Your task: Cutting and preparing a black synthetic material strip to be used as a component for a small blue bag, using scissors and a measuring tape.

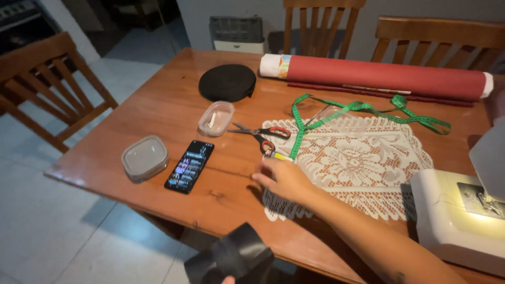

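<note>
My right hand (284,179) reaches out over the wooden table (173,89), palm down, fingers loosely spread and holding nothing. It hovers at the near-left corner of the white lace doily (363,158), which I take as my landmark. Fingertips point toward the scissors (263,134) with red-and-black handles, which lie blades closed just off the doily's left edge; the handles sit just beyond my fingertips, near but not touching.

Green measuring tape (363,108) loops across the doily's far side, and one strand runs down along the left edge, ending in a yellow tip just beside the scissor handles, close to my fingers.

My left hand (229,280) shows only as a fingertip at the bottom edge, well nearer to me than the doily; cannot tell how far it is closed. A folded piece of black fabric (236,255) sits right above it, seemingly held, past the table's near edge.

Left of the doily: a small clear container (216,118), a dark phone (190,165) with lit screen, a grey-lidded box (144,156) further left. Beyond the doily's far-left corner, a coil of black strap (227,82). Behind the doily, a red roll of material (379,76). Right of the doily, a white sewing machine (457,215), lamp lit.
</note>
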